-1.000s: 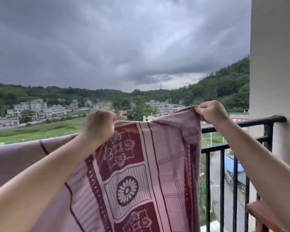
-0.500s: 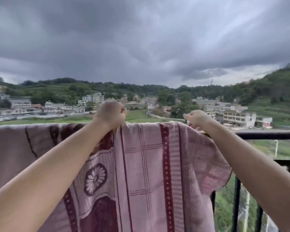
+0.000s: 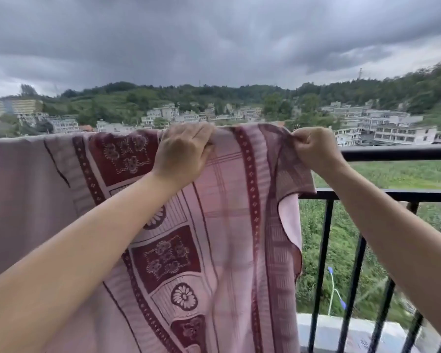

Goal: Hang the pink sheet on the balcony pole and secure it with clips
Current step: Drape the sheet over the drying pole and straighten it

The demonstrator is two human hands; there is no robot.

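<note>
Since a second ago our view has swung left along the railing: the wall at the right edge is gone and more of the pink sheet shows, draped over the balcony pole from the left edge to just right of centre. Our left hand lies over the top fold at centre, fingers curled on the cloth. Our right hand pinches the sheet's right corner, just above the bare pole that runs on to the right. That corner is doubled back, its pale underside showing below. We judge the next move is to draw it rightward along the pole, and our right hand is the nearer. No clips are in sight.
</note>
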